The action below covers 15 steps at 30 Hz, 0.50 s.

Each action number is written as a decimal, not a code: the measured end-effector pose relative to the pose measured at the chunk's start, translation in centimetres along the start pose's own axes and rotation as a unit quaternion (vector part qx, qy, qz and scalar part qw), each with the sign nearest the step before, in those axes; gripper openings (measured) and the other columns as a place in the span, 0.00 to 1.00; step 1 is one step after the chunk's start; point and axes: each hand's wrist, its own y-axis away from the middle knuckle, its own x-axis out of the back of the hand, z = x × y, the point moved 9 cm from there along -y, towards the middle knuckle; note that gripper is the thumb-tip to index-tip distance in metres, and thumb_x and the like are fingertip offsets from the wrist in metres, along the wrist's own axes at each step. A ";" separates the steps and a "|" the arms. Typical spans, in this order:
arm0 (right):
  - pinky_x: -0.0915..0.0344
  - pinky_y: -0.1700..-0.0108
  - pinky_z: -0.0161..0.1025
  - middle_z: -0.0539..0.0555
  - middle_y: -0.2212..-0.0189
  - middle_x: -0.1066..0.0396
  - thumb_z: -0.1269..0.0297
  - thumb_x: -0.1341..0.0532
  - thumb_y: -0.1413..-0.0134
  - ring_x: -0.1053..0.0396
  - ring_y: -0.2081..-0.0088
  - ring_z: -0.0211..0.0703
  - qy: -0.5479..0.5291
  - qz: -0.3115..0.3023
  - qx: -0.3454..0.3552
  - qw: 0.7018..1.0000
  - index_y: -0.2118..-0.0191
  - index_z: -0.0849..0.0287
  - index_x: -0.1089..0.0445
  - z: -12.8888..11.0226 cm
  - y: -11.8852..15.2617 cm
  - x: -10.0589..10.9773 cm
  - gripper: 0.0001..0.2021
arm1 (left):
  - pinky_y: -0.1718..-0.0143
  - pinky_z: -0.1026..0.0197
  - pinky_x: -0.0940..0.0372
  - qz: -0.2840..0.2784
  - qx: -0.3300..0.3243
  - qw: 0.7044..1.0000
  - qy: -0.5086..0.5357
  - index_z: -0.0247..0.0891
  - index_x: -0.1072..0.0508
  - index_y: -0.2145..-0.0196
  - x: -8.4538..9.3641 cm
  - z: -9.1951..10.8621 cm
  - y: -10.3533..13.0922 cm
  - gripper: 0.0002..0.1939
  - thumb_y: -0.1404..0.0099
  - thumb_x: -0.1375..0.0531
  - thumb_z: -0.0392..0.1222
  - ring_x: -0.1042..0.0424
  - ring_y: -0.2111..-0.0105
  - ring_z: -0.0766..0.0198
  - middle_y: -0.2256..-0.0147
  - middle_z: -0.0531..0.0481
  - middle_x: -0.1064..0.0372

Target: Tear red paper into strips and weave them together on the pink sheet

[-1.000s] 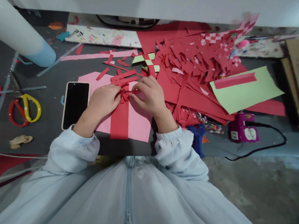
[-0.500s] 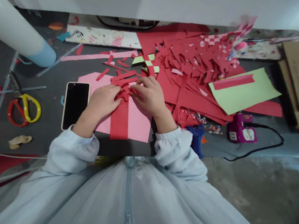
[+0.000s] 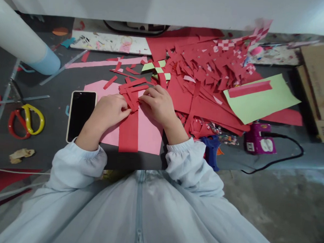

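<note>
On my feed a dark tabletop [image 3: 59,152] stretched across, with a concrete floor [image 3: 276,211] showing lower right. A pink sheet [image 3: 151,137] lay on it in front of the wearer, and on that a broad red band [image 3: 128,134] had its long axis running straight away from the body, one end at the sheet's near edge. At its far part, between the two hands, narrow red strips [image 3: 130,98] pointed several ways: some slanted toward the far right, others crossed them, angled back toward the wearer.

The strips looked flat, matte and straight-cut, overlapping in a loose lattice; the band was smooth and plain.

The left hand [image 3: 109,109] had its thumb and forefinger close together at the lattice's left side. The right hand [image 3: 157,103] was curled at the other side, fingertips bunched. From where I sat I couldn't tell whether either one was clamped on paper.

Fingers hid the lattice's edges, and I couldn't count its strips. The left hand and the phone [image 3: 82,115] covered the sheet's left side. A white cylinder [image 3: 22,38] was cut off at the frame's left edge.
</note>
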 end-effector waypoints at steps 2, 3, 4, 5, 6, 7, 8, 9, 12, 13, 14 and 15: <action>0.42 0.58 0.47 0.59 0.63 0.27 0.65 0.47 0.33 0.39 0.59 0.50 0.005 0.003 0.003 1.000 0.61 0.58 0.22 -0.1 0.0 0.0 0.15 | 0.66 0.55 0.38 0.003 -0.002 1.000 0.000 0.38 0.22 0.73 0.0 0.0 0.0 0.12 0.36 0.43 0.42 0.24 0.62 0.54 0.64 0.44 0.21; 0.42 0.58 0.46 0.59 0.63 0.27 0.65 0.47 0.33 0.39 0.59 0.50 0.006 0.004 0.003 1.000 0.61 0.58 0.22 -0.1 0.0 0.0 0.15 | 0.66 0.55 0.38 0.004 -0.002 1.000 0.001 0.38 0.23 0.74 0.1 0.0 0.0 0.12 0.37 0.42 0.42 0.24 0.63 0.54 0.65 0.45 0.21; 0.42 0.58 0.46 0.59 0.63 0.27 0.65 0.47 0.33 0.39 0.59 0.50 0.006 0.003 0.002 1.000 0.61 0.58 0.22 -0.1 0.0 0.0 0.15 | 0.67 0.55 0.39 0.006 -0.002 1.000 0.003 0.38 0.24 0.75 0.1 -0.1 0.0 0.11 0.37 0.42 0.41 0.25 0.64 0.55 0.66 0.45 0.22; 0.42 0.57 0.46 0.59 0.63 0.27 0.65 0.47 0.33 0.39 0.59 0.50 0.006 0.001 0.000 1.000 0.61 0.58 0.22 -0.1 0.0 -0.1 0.15 | 0.68 0.56 0.39 0.007 -0.001 1.000 0.008 0.38 0.26 0.76 0.3 -0.1 0.1 0.11 0.38 0.42 0.41 0.26 0.65 0.56 0.68 0.46 0.23; 0.42 0.57 0.46 0.59 0.63 0.27 0.65 0.47 0.33 0.39 0.58 0.50 0.005 0.000 -0.002 1.000 0.61 0.58 0.22 -0.1 0.0 -0.1 0.15 | 0.68 0.56 0.40 0.010 0.000 1.000 0.013 0.39 0.28 0.77 0.4 -0.1 0.1 0.10 0.39 0.41 0.40 0.26 0.66 0.56 0.69 0.46 0.24; 0.42 0.57 0.47 0.59 0.64 0.27 0.65 0.47 0.33 0.39 0.58 0.50 0.006 0.000 -0.002 1.000 0.62 0.58 0.22 -0.1 0.0 -0.2 0.15 | 0.69 0.56 0.40 0.014 0.002 1.000 0.017 0.39 0.29 0.77 0.6 -0.1 0.2 0.09 0.40 0.41 0.39 0.27 0.67 0.57 0.70 0.47 0.25; 0.42 0.57 0.47 0.59 0.64 0.27 0.65 0.47 0.33 0.39 0.59 0.50 0.007 0.001 -0.002 1.000 0.62 0.58 0.22 -0.1 0.0 -0.2 0.15 | 0.69 0.57 0.40 0.021 0.005 1.000 0.021 0.39 0.30 0.77 0.9 -0.2 0.2 0.07 0.41 0.41 0.38 0.29 0.68 0.58 0.70 0.47 0.27; 0.42 0.57 0.47 0.59 0.64 0.27 0.65 0.47 0.33 0.39 0.59 0.50 0.010 0.004 0.001 1.000 0.62 0.58 0.23 -0.1 0.0 -0.2 0.14 | 0.69 0.57 0.40 0.030 0.008 0.999 0.024 0.39 0.31 0.76 1.1 -0.2 0.3 0.05 0.43 0.41 0.36 0.30 0.69 0.58 0.70 0.47 0.28; 0.41 0.58 0.46 0.59 0.64 0.27 0.65 0.46 0.33 0.39 0.59 0.50 0.024 0.020 0.014 0.999 0.62 0.58 0.23 -0.3 0.0 0.0 0.14 | 0.67 0.57 0.38 0.064 0.012 0.997 0.031 0.39 0.31 0.72 2.0 -0.3 0.4 0.04 0.46 0.42 0.32 0.30 0.67 0.58 0.67 0.47 0.29; 0.41 0.58 0.46 0.58 0.64 0.27 0.65 0.46 0.33 0.38 0.60 0.49 0.030 0.026 0.017 0.999 0.62 0.59 0.23 -0.3 0.0 0.1 0.14 | 0.65 0.57 0.37 0.073 0.010 0.997 0.034 0.39 0.30 0.70 2.1 -0.3 0.3 0.06 0.46 0.43 0.31 0.30 0.65 0.57 0.66 0.46 0.29; 0.41 0.58 0.46 0.58 0.64 0.27 0.65 0.46 0.33 0.38 0.60 0.49 0.034 0.031 0.019 0.999 0.62 0.58 0.23 -0.3 0.0 0.1 0.13 | 0.62 0.56 0.35 0.078 0.007 0.996 0.037 0.38 0.29 0.68 2.2 -0.2 0.3 0.08 0.45 0.44 0.31 0.29 0.62 0.55 0.64 0.46 0.28; 0.41 0.58 0.46 0.58 0.64 0.27 0.65 0.46 0.33 0.38 0.59 0.49 0.036 0.033 0.018 0.999 0.62 0.58 0.24 -0.4 0.0 0.2 0.13 | 0.59 0.55 0.35 0.079 0.003 0.996 0.040 0.38 0.28 0.66 2.1 -0.1 0.2 0.09 0.44 0.45 0.30 0.29 0.59 0.54 0.62 0.45 0.27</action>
